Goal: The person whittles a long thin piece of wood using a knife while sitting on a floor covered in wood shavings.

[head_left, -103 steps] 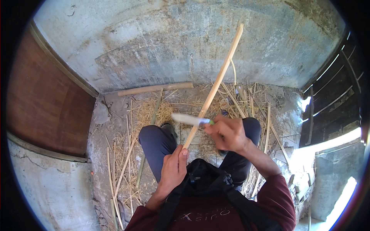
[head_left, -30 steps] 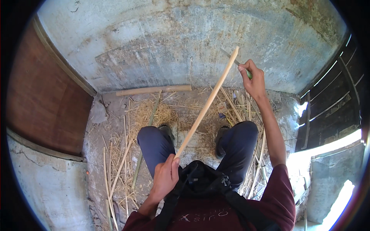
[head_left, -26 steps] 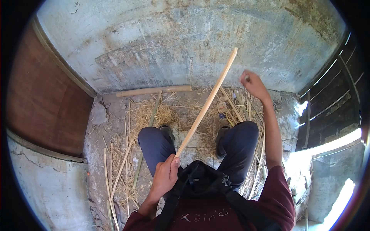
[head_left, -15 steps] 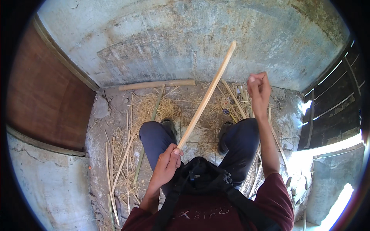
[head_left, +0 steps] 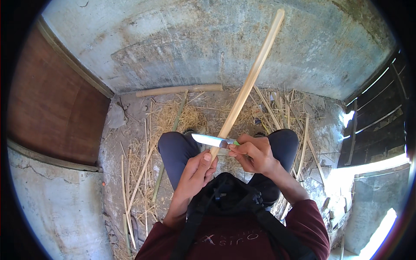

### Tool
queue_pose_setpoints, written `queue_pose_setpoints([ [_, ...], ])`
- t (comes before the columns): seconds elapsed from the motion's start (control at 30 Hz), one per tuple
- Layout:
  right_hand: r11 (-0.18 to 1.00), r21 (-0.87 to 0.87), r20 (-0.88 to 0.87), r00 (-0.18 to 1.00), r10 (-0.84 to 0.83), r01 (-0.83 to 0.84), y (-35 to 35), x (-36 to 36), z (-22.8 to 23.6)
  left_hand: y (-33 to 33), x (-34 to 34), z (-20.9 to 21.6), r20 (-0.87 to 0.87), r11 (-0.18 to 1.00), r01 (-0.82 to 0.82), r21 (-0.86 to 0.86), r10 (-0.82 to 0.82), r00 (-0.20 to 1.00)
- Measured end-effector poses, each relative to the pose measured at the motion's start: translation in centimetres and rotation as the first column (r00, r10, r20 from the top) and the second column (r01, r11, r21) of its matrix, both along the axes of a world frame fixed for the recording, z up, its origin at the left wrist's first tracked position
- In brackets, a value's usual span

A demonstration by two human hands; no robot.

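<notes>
My left hand (head_left: 197, 172) is closed round the near end of a long pale wooden stick (head_left: 250, 82), probably split bamboo, which slants up and away to the right. In my right hand (head_left: 255, 154) is a knife (head_left: 209, 140) with a shiny blade and a bit of green showing at the handle. The blade lies across the stick just beyond my left thumb, its tip pointing left. Most of the handle is hidden by my right fingers.
Shavings (head_left: 190, 115) cover the floor round my feet. Thin strips (head_left: 141, 175) lie on the left, more strips (head_left: 305, 145) on the right. A bamboo pole (head_left: 180, 89) rests along the base of the concrete wall (head_left: 173, 47). A brown panel (head_left: 56, 104) stands at left, dark slats (head_left: 375, 117) at right.
My right hand has come down from the upper right to the stick, and the knife now shows in it. The stick has shifted up and right, closer to me, with my left hand still round it.
</notes>
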State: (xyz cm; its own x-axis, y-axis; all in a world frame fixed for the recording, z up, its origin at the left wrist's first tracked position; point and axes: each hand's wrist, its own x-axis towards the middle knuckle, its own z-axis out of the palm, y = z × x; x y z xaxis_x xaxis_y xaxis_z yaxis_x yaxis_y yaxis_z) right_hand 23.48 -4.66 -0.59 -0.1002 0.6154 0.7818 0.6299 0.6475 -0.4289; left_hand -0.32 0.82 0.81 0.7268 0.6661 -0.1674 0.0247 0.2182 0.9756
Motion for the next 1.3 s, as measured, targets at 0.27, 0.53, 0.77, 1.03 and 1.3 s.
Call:
queue_pose_setpoints([
  [0.27, 1.0, 0.008, 0.069, 0.998, -0.013, 0.013, -0.3, -0.2, 0.6, -0.2, 0.3, -1.1, 0.001, 0.894, -0.028, 0.448, 0.031, 1.0],
  [0.53, 0.995, 0.029, 0.139, 0.986, -0.097, 0.094, -0.4, -0.2, 1.3, -0.5, 0.7, -0.2, -0.118, 0.9, -0.055, 0.432, 0.117, 0.986],
  [0.77, 0.992, 0.068, 0.186, 0.976, -0.114, 0.103, -0.5, 0.3, 1.7, -0.6, 0.4, -0.5, -0.121, 0.911, -0.031, 0.411, 0.089, 0.989],
  [1.03, 0.979, 0.129, 0.231, 0.956, -0.183, 0.156, -0.7, 0.4, 1.5, -0.7, 0.6, -0.1, -0.131, 0.903, -0.008, 0.43, 0.072, 0.989],
  [1.3, 0.975, 0.163, 0.229, 0.955, -0.189, 0.154, -0.9, 0.3, 1.7, -1.1, 0.3, -0.1, -0.128, 0.904, -0.005, 0.427, 0.066, 0.99],
])
